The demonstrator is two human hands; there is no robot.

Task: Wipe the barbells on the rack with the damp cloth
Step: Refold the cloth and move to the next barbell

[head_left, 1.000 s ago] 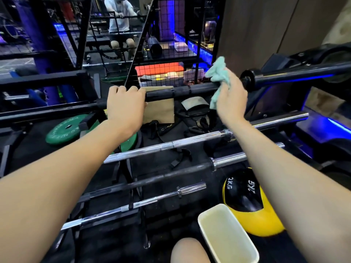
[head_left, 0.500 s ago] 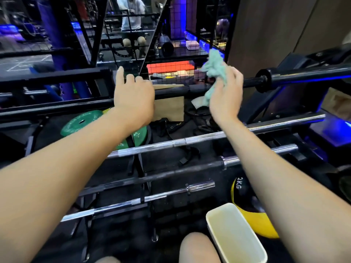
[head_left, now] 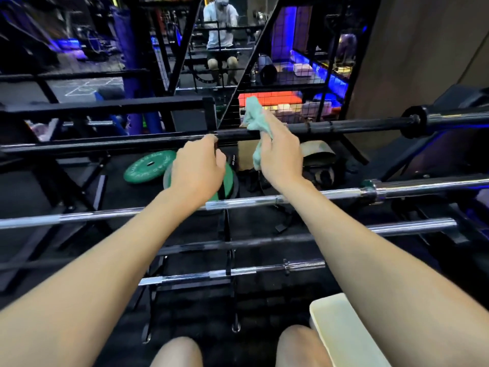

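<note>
A dim gym room lit with blue strips spreads behind a black wire-mesh shelving frame [head_left: 299,75], with a brown wall panel [head_left: 423,49] on the right and dark rubber floor [head_left: 79,202] below. The black rack [head_left: 227,234] slopes down toward the viewer and carries several bars at stepped heights. Highest is the black top barbell [head_left: 344,126], running nearly the full width; beneath it come a chrome barbell [head_left: 264,201], another bar [head_left: 397,227] with a chrome right end, and a shorter chrome bar [head_left: 264,270] lowest. Green weight plates [head_left: 148,168] lie on the floor under the top bar, and a cream tub [head_left: 341,332] sits at lower right beside the person's knees. The right hand [head_left: 280,157] grips the green cloth [head_left: 255,120], its fingers curled round the bunched fabric and pressing it against the top barbell near the bar's middle; a tail of cloth hangs below the bar. The left hand [head_left: 198,170] sits just left of it, fingers [head_left: 211,140] loosely curled, tips at the bar but not plainly closed round it. To the right of the cloth the shaft runs bare up to its collar [head_left: 414,121]; to the left it runs bare toward the frame edge.
</note>
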